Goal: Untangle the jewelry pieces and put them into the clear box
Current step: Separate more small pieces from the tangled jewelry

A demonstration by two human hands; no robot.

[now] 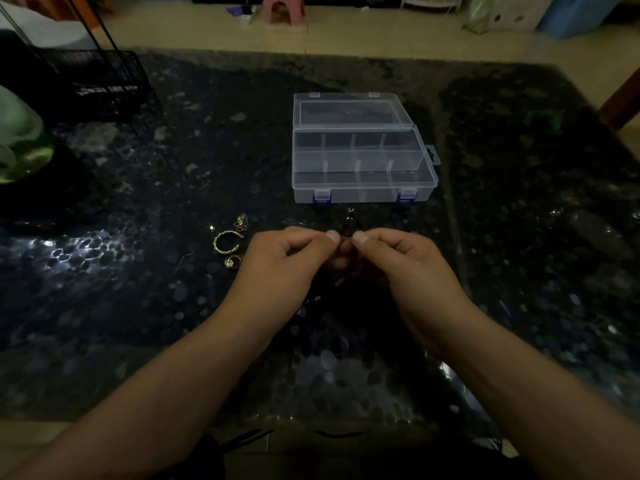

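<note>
a dark speckled table (519,209) lay under the hands and stretched away on every side of them. far to the left of the hands and beyond them stood a black wire basket (100,84), and nearer, at the left edge, a green glass vessel (20,140). well beyond the hands, on the pale tiled floor (363,36), stood a pink stool (282,8), and far off to the right a blue bin (575,12).

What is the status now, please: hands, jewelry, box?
Left hand and right hand both pinch dark tangled piece. Clear box open, compartments look empty. Gold rings on table, nothing blocking.
</note>
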